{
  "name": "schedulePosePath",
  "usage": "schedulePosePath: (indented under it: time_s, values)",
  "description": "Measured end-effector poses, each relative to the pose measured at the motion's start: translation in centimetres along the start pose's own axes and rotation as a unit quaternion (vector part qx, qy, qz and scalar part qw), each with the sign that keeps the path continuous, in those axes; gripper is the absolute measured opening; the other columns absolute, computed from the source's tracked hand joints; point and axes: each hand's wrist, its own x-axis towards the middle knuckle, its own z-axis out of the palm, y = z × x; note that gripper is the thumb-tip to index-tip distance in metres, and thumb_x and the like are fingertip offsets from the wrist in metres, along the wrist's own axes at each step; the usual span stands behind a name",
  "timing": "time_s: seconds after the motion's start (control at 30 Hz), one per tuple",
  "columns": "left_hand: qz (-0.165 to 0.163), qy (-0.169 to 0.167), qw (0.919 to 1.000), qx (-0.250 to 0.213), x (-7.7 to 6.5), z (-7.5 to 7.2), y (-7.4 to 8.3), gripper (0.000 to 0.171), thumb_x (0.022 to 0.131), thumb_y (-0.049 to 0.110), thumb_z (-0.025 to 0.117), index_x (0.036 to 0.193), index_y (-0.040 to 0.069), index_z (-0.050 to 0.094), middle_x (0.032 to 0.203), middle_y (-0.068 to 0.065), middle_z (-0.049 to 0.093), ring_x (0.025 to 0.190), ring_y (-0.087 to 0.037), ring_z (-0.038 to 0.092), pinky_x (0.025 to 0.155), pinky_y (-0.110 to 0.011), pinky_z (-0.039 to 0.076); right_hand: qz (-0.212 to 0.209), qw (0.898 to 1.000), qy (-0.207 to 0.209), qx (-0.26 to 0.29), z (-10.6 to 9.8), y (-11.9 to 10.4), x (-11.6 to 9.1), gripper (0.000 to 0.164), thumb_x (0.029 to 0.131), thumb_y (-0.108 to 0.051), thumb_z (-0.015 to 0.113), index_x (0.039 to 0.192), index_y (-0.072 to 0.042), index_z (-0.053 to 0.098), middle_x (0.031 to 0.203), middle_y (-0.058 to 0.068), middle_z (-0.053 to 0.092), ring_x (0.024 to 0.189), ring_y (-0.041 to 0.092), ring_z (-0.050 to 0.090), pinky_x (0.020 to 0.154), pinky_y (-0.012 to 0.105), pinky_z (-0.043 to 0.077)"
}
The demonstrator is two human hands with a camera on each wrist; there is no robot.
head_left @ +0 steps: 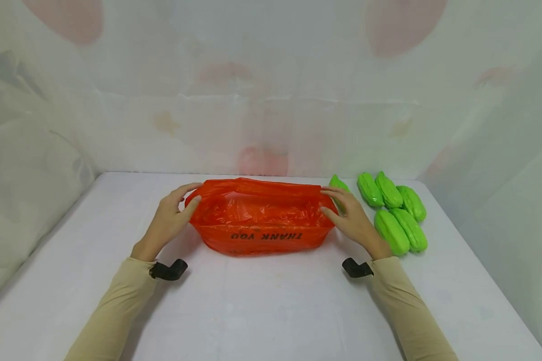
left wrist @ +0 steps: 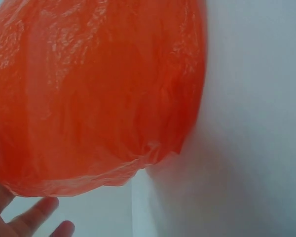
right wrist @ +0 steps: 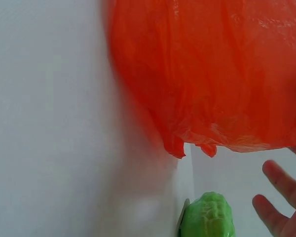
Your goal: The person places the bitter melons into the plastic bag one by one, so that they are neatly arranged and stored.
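A red plastic bag stands with its mouth spread wide on the white table, and "THANK YOU" reads upside down on its near side. At the bag's left end my left hand holds the rim between thumb and fingers. The right hand grips the opposite end in the same way. In the left wrist view the bag's side fills much of the picture, with some fingers extended past its edge. Spread fingers also show beside the bag in the right wrist view.
Several bright green, gourd-like pieces lie right of the bag. One green piece is partly hidden behind the right hand; a bumpy green piece shows in the right wrist view. White patterned sheets hang behind and beside the table.
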Motion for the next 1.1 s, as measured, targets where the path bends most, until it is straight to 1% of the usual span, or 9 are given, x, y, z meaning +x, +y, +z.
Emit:
schedulePosePath:
  time_s: [0.17, 0.27, 0.37, 0.47, 0.6, 0.83, 0.97, 1.03, 1.1]
  values:
    - [0.05, 0.027, 0.9984, -0.004, -0.1, 0.11, -0.08, 0.036, 0.096, 0.005, 0.06, 0.131, 0.002, 0.059, 0.132, -0.02, 0.062, 0.124, -0.038, 0.055, 0.1, -0.059, 0.047, -0.034, 0.999, 0.02, 0.007, 0.25, 0.04, -0.06, 0.042, 0.091, -0.006, 0.068, 0.132, 0.002, 0.06, 0.142, 0.017, 0.054, 0.137, 0.035, 0.046, 0.115, 0.055, 0.036]
    - [0.061, 0.03, 0.9977, -0.008, -0.08, 0.13, -0.04, 0.033, 0.094, 0.001, 0.059, 0.128, 0.003, 0.062, 0.128, -0.019, 0.064, 0.122, -0.037, 0.056, 0.1, -0.06, 0.047, -0.049, 0.998, 0.033, 0.006, 0.35, 0.07, -0.1, 0.042, 0.09, -0.003, 0.068, 0.131, 0.002, 0.061, 0.14, 0.016, 0.056, 0.134, 0.034, 0.049, 0.113, 0.054, 0.039]
    - [0.045, 0.016, 0.9988, -0.007, -0.17, 0.16, -0.1, 0.031, 0.095, 0.001, 0.058, 0.124, 0.005, 0.065, 0.122, -0.017, 0.068, 0.113, -0.034, 0.059, 0.095, -0.052, 0.049, -0.054, 0.998, 0.033, 0.012, 0.38, -0.01, -0.14, 0.041, 0.089, -0.001, 0.069, 0.129, 0.002, 0.062, 0.137, 0.018, 0.058, 0.131, 0.035, 0.052, 0.11, 0.054, 0.042]
    - [0.02, -0.021, 0.9996, -0.001, -0.3, 0.21, -0.32, 0.031, 0.096, 0.004, 0.056, 0.125, 0.007, 0.065, 0.122, -0.015, 0.068, 0.113, -0.033, 0.059, 0.094, -0.049, 0.048, -0.042, 0.999, 0.022, 0.018, 0.38, -0.02, -0.23, 0.039, 0.089, -0.001, 0.068, 0.128, 0.001, 0.063, 0.133, 0.02, 0.061, 0.129, 0.036, 0.054, 0.109, 0.054, 0.044]
    - [-0.003, -0.077, 0.9971, -0.003, -0.37, 0.3, -0.61, 0.035, 0.097, 0.007, 0.053, 0.132, 0.007, 0.059, 0.131, -0.018, 0.062, 0.126, -0.038, 0.054, 0.104, -0.06, 0.044, -0.025, 0.999, 0.002, 0.024, 0.41, 0.13, -0.38, 0.039, 0.09, 0.001, 0.066, 0.129, 0.001, 0.062, 0.134, 0.02, 0.059, 0.129, 0.038, 0.053, 0.11, 0.057, 0.042]
    - [-0.05, -0.124, 0.9911, -0.004, -0.6, 0.25, -0.81, 0.051, 0.098, 0.008, 0.052, 0.148, 0.006, 0.041, 0.143, -0.022, 0.051, 0.129, -0.04, 0.049, 0.106, -0.063, 0.043, -0.005, 0.999, -0.031, 0.026, 0.39, 0.39, -0.59, 0.043, 0.091, -0.002, 0.064, 0.134, 0.002, 0.057, 0.14, 0.019, 0.052, 0.134, 0.038, 0.046, 0.109, 0.061, 0.041]
    - [-0.058, -0.134, 0.9893, -0.005, -0.69, 0.18, -0.67, 0.058, 0.096, 0.007, 0.052, 0.152, 0.007, 0.034, 0.145, -0.022, 0.049, 0.131, -0.041, 0.047, 0.107, -0.064, 0.042, 0.005, 0.999, -0.042, 0.027, 0.34, 0.52, -0.67, 0.045, 0.093, -0.006, 0.064, 0.136, 0.001, 0.055, 0.144, 0.019, 0.049, 0.137, 0.038, 0.043, 0.109, 0.062, 0.041]
    - [-0.052, -0.12, 0.9914, -0.007, -0.78, 0.21, -0.64, 0.058, 0.096, 0.006, 0.052, 0.151, 0.008, 0.036, 0.143, -0.021, 0.051, 0.128, -0.04, 0.049, 0.105, -0.062, 0.045, 0.009, 0.999, -0.044, 0.027, 0.32, 0.61, -0.72, 0.045, 0.094, -0.008, 0.064, 0.137, 0.001, 0.054, 0.145, 0.018, 0.047, 0.137, 0.038, 0.042, 0.109, 0.062, 0.041]
    - [-0.034, -0.091, 0.9953, -0.008, -0.94, 0.29, -0.72, 0.055, 0.094, 0.004, 0.053, 0.148, 0.007, 0.042, 0.139, -0.02, 0.055, 0.121, -0.037, 0.053, 0.098, -0.057, 0.049, 0.01, 0.998, -0.048, 0.029, 0.37, 0.72, -0.8, 0.046, 0.094, -0.009, 0.064, 0.138, 0.0, 0.053, 0.146, 0.019, 0.046, 0.137, 0.038, 0.042, 0.108, 0.062, 0.041]
